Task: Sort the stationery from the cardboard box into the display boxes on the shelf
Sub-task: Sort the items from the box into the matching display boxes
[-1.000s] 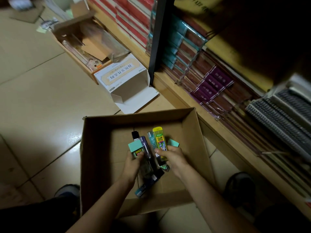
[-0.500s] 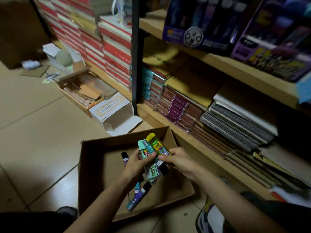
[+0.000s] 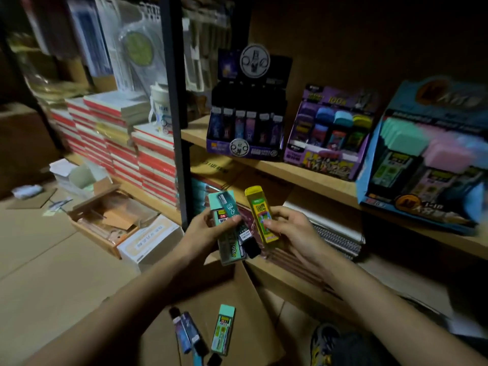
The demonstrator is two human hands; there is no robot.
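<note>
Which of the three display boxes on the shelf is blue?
The rightmost display box, holding mint and pink cases, has bright blue card walls. The middle box is purple; the left box is black with a purple base.

Both forearms stretched forward side by side; the left hand (image 3: 204, 233) gripped several lead cases (image 3: 231, 253), while the right hand (image 3: 290, 229) pinched a yellow case (image 3: 259, 208).

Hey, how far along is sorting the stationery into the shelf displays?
Done: unclear; the display boxes hold stock, none traceable to this job. In hand: left hand holds a teal-and-dark bundle, right hand pinches the yellow case. Left: a teal case and dark cases lie in the cardboard box.
</note>
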